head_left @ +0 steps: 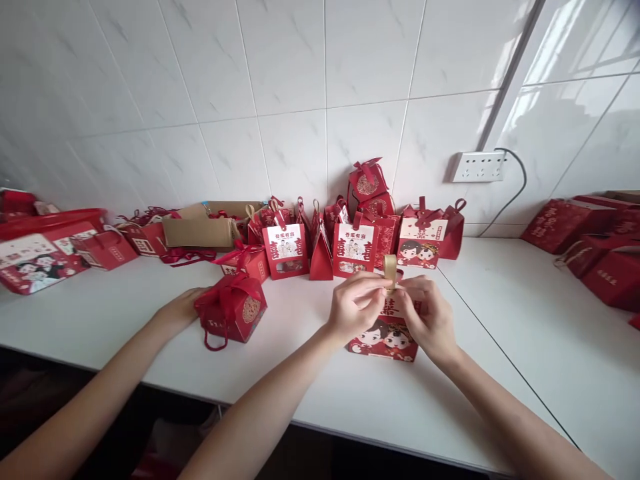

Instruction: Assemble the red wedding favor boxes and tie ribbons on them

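A red and cream gift box (383, 343) with two cartoon figures on its front stands upright before me on the white table. A gold ribbon (390, 267) rises in a loop from its top. My left hand (359, 303) pinches the ribbon's base from the left, thumb and fingertips together. From the right, my right hand (431, 320) also has its fingertips closed on the ribbon at the box's top edge, partly covering the front. The fingers hide exactly how the ribbon passes through the box.
Another person's hand (183, 310) touches a red six-sided box (233, 308) at the left. Several red gift boxes (287, 250) line the back by the tiled wall. A cardboard carton (200, 232) and red basket (55, 223) are left; more boxes (615, 277) lie right.
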Available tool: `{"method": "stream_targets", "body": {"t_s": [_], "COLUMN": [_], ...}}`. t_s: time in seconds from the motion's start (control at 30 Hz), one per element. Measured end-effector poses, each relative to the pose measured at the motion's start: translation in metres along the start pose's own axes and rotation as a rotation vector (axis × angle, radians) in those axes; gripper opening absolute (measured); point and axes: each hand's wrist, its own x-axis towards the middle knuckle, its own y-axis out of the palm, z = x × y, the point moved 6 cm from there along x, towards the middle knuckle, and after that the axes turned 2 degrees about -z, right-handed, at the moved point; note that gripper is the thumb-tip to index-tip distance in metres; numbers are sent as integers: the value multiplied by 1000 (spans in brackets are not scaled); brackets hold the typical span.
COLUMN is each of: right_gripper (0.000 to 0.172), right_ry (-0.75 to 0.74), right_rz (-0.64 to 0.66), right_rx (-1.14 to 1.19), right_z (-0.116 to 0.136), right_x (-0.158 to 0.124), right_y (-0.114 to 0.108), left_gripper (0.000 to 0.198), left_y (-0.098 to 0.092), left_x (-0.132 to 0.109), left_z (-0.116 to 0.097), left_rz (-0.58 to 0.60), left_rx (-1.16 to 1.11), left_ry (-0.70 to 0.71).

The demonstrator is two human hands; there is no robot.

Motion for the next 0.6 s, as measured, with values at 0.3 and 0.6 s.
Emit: {"method": "stream_targets", "body": {"t_s": [0.3,0.6], "right_gripper": [9,5], "right_ry": [-41,0], "right_rz": [-4,-6], "right_rx": [-10,7], "right_z": [4,0], "right_x": [0,-1], "right_y": [0,0], "left_gripper": [15,15], "left_y": [0,0], "left_x": [-3,-4], "left_z": [1,3], "left_rz": [-16,-10], "left_rx": [20,40], "left_ry": [-25,-48]}}
